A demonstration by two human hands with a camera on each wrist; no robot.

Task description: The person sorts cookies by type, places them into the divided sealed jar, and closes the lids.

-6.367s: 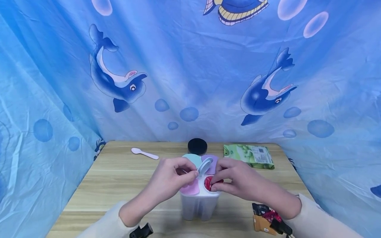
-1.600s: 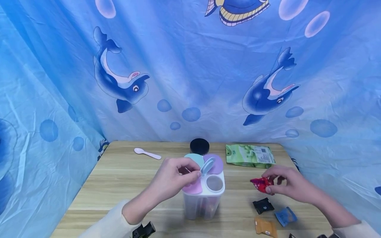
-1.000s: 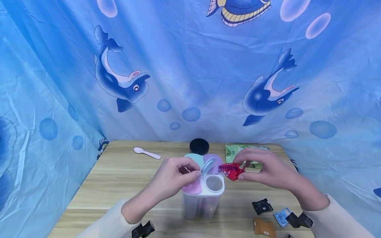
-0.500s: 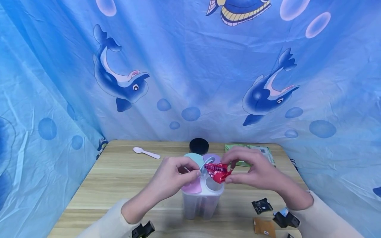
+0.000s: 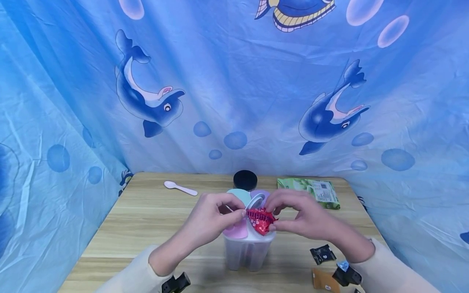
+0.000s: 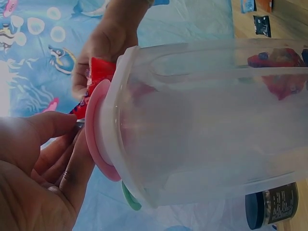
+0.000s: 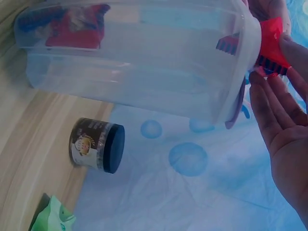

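Observation:
A clear plastic storage container [image 5: 244, 250] stands upright mid-table, with pastel flip lids on its white top. My left hand [image 5: 209, 217] pinches the raised pale blue lid [image 5: 257, 200] by its edge. The right hand [image 5: 302, 213] holds a small red snack packet [image 5: 261, 221] between thumb and fingers, over the round opening beneath that lid. In the right wrist view, the packet's serrated end shows through the wall near the top. Red and blue packets [image 7: 79, 26] lie at the container's bottom. The packet hides most of the opening in the head view.
Right of the container lie a black packet [image 5: 323, 254], an orange packet [image 5: 325, 280] and a blue packet [image 5: 343, 265], partly behind the wrist camera. Behind stand a black-lidded jar [image 5: 245, 180] and a green bag [image 5: 311, 190]. A pale pink spoon [image 5: 180, 188] lies back left.
The right hand has carried the red packet leftward from beside the small packets to the opening. My left hand has kept the lid raised throughout. Earlier, another red packet was at the opening.

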